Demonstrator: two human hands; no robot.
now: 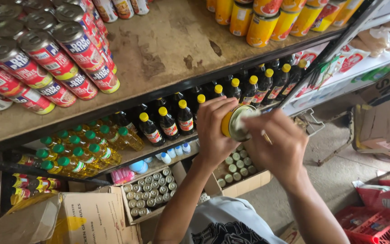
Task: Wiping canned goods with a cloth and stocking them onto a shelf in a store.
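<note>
My left hand (214, 131) grips a yellow tin can (234, 123) with its metal lid turned toward me. My right hand (274, 144) presses a small white cloth (250, 114) against the lid's upper edge. Both hands are held out in front of a wooden shelf (168, 49). Behind them stands a row of dark bottles with yellow caps (177, 116).
Red-labelled tins (46, 58) are stacked at the shelf's left, and yellow-orange cans (267, 20) at its back right. Green-capped oil bottles (82, 151) sit below. Open cardboard boxes of small tins (150, 192) rest on the floor. A red crate (375, 221) is at the lower right.
</note>
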